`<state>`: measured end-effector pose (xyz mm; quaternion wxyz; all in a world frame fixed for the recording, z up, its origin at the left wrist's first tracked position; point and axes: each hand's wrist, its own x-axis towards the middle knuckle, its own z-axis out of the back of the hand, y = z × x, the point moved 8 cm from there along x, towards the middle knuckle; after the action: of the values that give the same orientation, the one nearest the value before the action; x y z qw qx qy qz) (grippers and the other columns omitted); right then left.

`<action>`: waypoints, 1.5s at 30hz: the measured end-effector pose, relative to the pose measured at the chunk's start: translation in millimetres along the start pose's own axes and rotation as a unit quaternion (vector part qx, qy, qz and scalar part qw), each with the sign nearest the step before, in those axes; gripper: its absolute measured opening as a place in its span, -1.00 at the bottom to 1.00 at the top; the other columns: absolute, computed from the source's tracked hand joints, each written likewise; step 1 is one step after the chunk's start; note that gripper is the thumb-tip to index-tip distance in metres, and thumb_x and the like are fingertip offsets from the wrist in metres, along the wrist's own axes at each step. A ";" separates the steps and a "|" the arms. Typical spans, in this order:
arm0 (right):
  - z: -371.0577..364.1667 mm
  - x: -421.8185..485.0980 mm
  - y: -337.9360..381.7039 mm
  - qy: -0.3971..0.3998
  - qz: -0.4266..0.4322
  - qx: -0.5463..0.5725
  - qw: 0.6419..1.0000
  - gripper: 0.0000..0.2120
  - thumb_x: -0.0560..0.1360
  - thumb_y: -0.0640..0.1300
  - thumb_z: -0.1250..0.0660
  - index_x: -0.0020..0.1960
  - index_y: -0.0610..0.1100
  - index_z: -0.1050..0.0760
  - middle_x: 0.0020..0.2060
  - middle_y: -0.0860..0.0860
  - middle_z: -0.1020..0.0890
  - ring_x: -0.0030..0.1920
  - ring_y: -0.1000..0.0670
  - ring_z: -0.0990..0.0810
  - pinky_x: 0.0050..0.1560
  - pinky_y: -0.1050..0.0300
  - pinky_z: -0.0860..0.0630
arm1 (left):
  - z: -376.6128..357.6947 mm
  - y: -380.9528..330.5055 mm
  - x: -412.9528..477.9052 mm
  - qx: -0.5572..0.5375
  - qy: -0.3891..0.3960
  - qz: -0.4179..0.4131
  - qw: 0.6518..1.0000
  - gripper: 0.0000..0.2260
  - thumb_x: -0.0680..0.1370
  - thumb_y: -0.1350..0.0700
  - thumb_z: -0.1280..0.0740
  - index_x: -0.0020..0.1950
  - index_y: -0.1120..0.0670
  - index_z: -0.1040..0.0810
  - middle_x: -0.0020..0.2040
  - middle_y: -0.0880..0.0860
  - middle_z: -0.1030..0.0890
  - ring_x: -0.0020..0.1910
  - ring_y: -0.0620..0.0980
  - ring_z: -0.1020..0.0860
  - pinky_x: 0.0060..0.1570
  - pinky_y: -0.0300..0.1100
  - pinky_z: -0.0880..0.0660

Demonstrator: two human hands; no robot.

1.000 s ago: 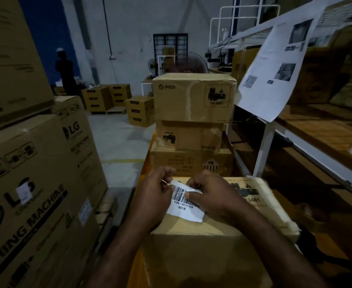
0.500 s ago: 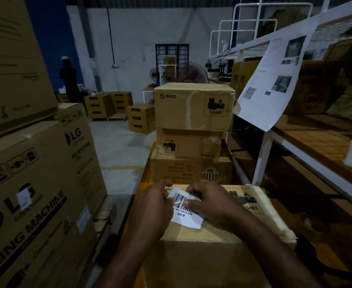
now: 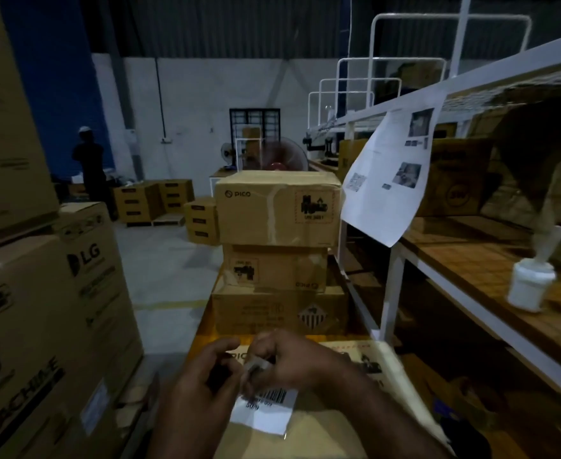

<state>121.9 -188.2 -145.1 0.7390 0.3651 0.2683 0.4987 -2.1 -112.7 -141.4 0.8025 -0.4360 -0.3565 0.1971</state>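
A dim warehouse aisle fills my feed: tall LG washing machine boxes (image 3: 57, 309) on the left, a white shelf rack (image 3: 395, 293) on the right with a printed paper sheet (image 3: 388, 180) hanging off it and a white tub (image 3: 531, 286) on the wooden shelf, a stack of PICO cartons (image 3: 277, 210) straight ahead, and a person (image 3: 90, 167) standing far back by the wall. Down at the bottom of the view, the barcode label (image 3: 266, 412) hangs over the top of the near carton (image 3: 266, 447), held at its upper end. The right hand (image 3: 299, 362) has its fingertips curled in and pinched on the label's bunched top edge, and the left hand (image 3: 203, 382) is curled in from the other side, pinching the same edge as far as the motion blur lets me judge. I read this as the peeling step, separating the sticker from its backing, with nothing stuck down yet. The next move, I'd say, calls for freeing the sticker cleanly without creasing it, then laying it flat on the carton's top and smoothing it from one edge. The label is a small white rectangle with black bars and a line of digits, its lower part smooth and its top crumpled between the fingers.
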 end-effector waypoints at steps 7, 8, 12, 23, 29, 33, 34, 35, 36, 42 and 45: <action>2.0 -1.7 0.3 -0.008 -0.003 0.055 0.998 -0.88 0.35 -0.07 -0.55 -0.15 0.01 -0.65 -0.19 0.13 -0.60 -0.12 0.06 -0.63 -0.06 0.01 -0.57 | -1.0 -3.5 2.8 0.092 0.050 0.064 0.992 -0.78 0.41 -0.11 -0.49 -0.02 -0.23 -0.52 0.00 -0.12 -0.58 -0.05 -0.18 -0.58 0.03 -0.17 -0.53; 2.6 -2.0 -0.6 -0.009 -0.007 0.055 0.998 -0.89 0.36 -0.09 -0.55 -0.15 0.02 -0.64 -0.17 0.11 -0.62 -0.10 0.04 -0.64 -0.03 -0.02 -0.58 | -3.1 -10.0 2.3 0.126 0.072 0.048 0.988 -0.84 0.43 -0.15 -0.45 -0.06 -0.24 -0.52 -0.03 -0.13 -0.59 -0.03 -0.19 -0.57 0.04 -0.21 -0.51; 2.1 -5.2 -2.0 -0.007 -0.021 0.071 0.997 -0.87 0.37 -0.14 -0.55 -0.15 0.03 -0.64 -0.12 -0.01 -0.67 0.02 -0.11 -0.68 0.12 -0.13 -0.59 | -3.3 -13.1 4.6 0.165 0.116 0.037 0.979 -0.95 0.37 -0.13 -0.39 -0.25 -0.28 -0.54 -0.19 -0.10 -0.65 -0.13 -0.21 -0.61 -0.08 -0.22 -0.56; 10.6 -9.7 -2.7 -0.016 -0.004 0.029 0.999 -0.77 0.34 -0.22 -0.56 -0.01 -0.12 -0.67 0.00 0.04 -0.54 -0.01 0.05 -0.60 -0.04 0.15 -0.57 | 2.8 -1.8 0.6 0.049 0.074 0.053 0.995 -0.52 0.34 0.20 -0.54 -0.22 -0.46 -0.59 -0.20 -0.15 -0.70 -0.23 -0.31 -0.63 -0.14 -0.28 -0.59; 11.4 -7.6 -11.2 0.017 -0.020 0.048 0.998 -0.76 0.37 -0.24 -0.53 0.03 -0.18 -0.65 0.00 0.03 -0.60 0.07 -0.09 -0.65 0.13 -0.07 -0.61 | -0.8 -5.0 -2.0 0.007 0.101 0.052 0.994 -0.71 0.30 0.07 -0.45 -0.12 -0.32 -0.62 -0.19 -0.12 -0.72 -0.19 -0.11 -0.70 -0.08 -0.05 -0.64; 8.0 -8.7 -15.1 0.018 -0.030 0.087 0.996 -0.76 0.40 -0.28 -0.47 0.07 -0.24 -0.63 0.08 -0.14 -0.68 0.09 -0.20 -0.66 0.19 -0.20 -0.57 | -3.3 -1.0 0.4 0.027 0.104 0.060 0.992 -0.72 0.29 0.03 -0.56 -0.08 -0.24 -0.62 -0.14 -0.19 -0.70 -0.17 -0.24 -0.65 -0.13 -0.16 -0.62; 8.1 -9.3 -14.8 0.019 -0.031 0.088 0.995 -0.77 0.42 -0.28 -0.46 0.07 -0.25 -0.62 0.07 -0.16 -0.68 0.09 -0.19 -0.66 0.16 -0.16 -0.58 | -4.6 -1.3 0.8 0.039 0.112 0.061 0.991 -0.73 0.28 -0.01 -0.56 -0.08 -0.20 -0.61 -0.13 -0.14 -0.69 -0.16 -0.24 -0.65 -0.16 -0.20 -0.60; 8.9 -9.8 -14.4 0.018 -0.032 0.084 0.996 -0.79 0.43 -0.29 -0.45 0.07 -0.25 -0.62 0.06 -0.17 -0.68 0.07 -0.16 -0.67 0.12 -0.09 -0.58 | -5.7 -2.1 0.4 0.050 0.121 0.060 0.990 -0.76 0.31 -0.01 -0.56 -0.09 -0.18 -0.60 -0.15 -0.12 -0.69 -0.17 -0.24 -0.64 -0.19 -0.24 -0.58; 9.7 -9.9 -14.1 0.017 -0.031 0.080 0.996 -0.80 0.44 -0.29 -0.44 0.07 -0.24 -0.62 0.06 -0.17 -0.69 0.04 -0.12 -0.68 0.08 -0.03 -0.60 | -7.1 -3.7 0.0 0.058 0.132 0.055 0.988 -0.80 0.36 0.03 -0.55 -0.13 -0.18 -0.60 -0.18 -0.15 -0.69 -0.17 -0.26 -0.63 -0.22 -0.26 -0.57; 11.6 -13.1 -12.1 0.002 -0.028 0.076 0.997 -0.78 0.43 -0.29 -0.46 0.07 -0.25 -0.62 0.01 -0.15 -0.70 -0.04 -0.04 -0.68 -0.01 0.08 -0.61 | -8.5 2.0 0.4 0.080 0.146 0.052 0.985 -0.95 0.43 0.13 -0.49 -0.17 -0.01 -0.69 -0.28 -0.11 -0.70 -0.28 -0.15 -0.64 -0.23 -0.01 -0.57; 18.5 -12.5 -14.9 0.001 -0.028 0.094 0.995 -0.65 0.41 -0.30 -0.48 0.17 -0.14 -0.57 0.01 -0.14 -0.70 0.00 -0.09 -0.69 0.00 0.04 -0.61 | -10.2 1.1 -0.1 0.055 0.143 0.052 0.987 -0.92 0.38 0.03 -0.46 -0.16 -0.13 -0.66 -0.30 -0.05 -0.69 -0.32 -0.08 -0.63 -0.29 0.02 -0.55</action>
<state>139.5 -208.4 -145.8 0.7148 0.4250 0.3247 0.4505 5.5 -117.9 -146.1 0.8565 -0.4333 -0.2032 0.1933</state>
